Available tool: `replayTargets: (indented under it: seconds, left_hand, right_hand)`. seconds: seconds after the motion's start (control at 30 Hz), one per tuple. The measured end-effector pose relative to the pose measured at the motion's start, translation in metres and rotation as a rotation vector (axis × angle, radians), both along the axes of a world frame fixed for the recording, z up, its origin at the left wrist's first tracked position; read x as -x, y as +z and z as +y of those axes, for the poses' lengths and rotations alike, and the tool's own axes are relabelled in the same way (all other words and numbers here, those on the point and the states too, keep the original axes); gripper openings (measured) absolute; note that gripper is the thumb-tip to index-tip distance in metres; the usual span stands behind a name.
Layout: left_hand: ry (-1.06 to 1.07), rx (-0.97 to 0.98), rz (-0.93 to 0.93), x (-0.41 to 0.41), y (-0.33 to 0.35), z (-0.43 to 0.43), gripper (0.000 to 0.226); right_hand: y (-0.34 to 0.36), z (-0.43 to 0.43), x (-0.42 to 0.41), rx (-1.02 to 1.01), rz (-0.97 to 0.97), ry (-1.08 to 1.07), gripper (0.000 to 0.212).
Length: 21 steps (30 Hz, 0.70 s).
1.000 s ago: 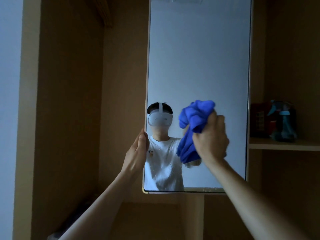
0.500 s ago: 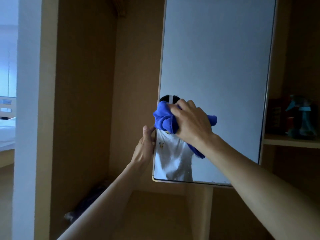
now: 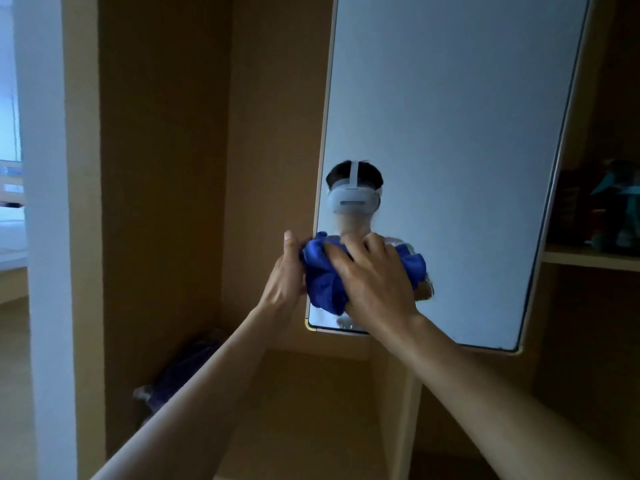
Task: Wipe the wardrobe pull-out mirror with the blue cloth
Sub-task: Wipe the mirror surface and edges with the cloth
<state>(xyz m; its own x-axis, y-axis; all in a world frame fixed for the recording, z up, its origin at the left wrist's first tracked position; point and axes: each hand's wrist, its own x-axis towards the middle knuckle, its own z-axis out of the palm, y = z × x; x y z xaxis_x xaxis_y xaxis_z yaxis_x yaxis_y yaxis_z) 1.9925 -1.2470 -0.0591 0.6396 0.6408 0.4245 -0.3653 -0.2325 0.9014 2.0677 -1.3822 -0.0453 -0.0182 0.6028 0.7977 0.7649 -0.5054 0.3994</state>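
The right hand [image 3: 375, 289] sweeps the blue cloth [image 3: 323, 285] leftward and down across the mirror [image 3: 450, 133], from its middle to the lower left corner, where the cloth now meets the left hand [image 3: 285, 275].

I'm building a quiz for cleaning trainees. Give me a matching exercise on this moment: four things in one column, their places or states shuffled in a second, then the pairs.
Column one
1 blue cloth
2 left hand
3 right hand
4 teal spray bottle

Column two
A on the shelf right of the mirror
B grips the mirror's left edge
C bunched against the glass, low left
D presses the cloth to the glass

Pairs: 1-C, 2-B, 3-D, 4-A
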Motion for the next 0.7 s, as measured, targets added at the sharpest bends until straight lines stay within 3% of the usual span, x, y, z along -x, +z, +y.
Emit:
replayTargets:
  seconds: [0.1, 0.33, 0.6, 0.7]
  left_hand:
    - [-0.001, 0.015, -0.004, 0.0, 0.001, 0.0, 0.057]
    - [0.042, -0.02, -0.005, 0.0, -0.001, -0.009, 0.063]
    - [0.066, -0.121, 0.039, 0.002, -0.002, -0.014, 0.048]
    - [0.074, -0.09, 0.076, -0.001, -0.009, -0.012, 0.059]
  right_hand:
    - [-0.026, -0.004, 0.003, 0.081, 0.032, -0.029, 0.075]
    - [-0.031, -0.008, -0.001, 0.168, 0.027, -0.006, 0.062]
    - [0.058, -0.028, -0.018, -0.126, 0.0, -0.014, 0.046]
    - [0.068, -0.031, -0.021, -0.137, 0.007, -0.023, 0.043]
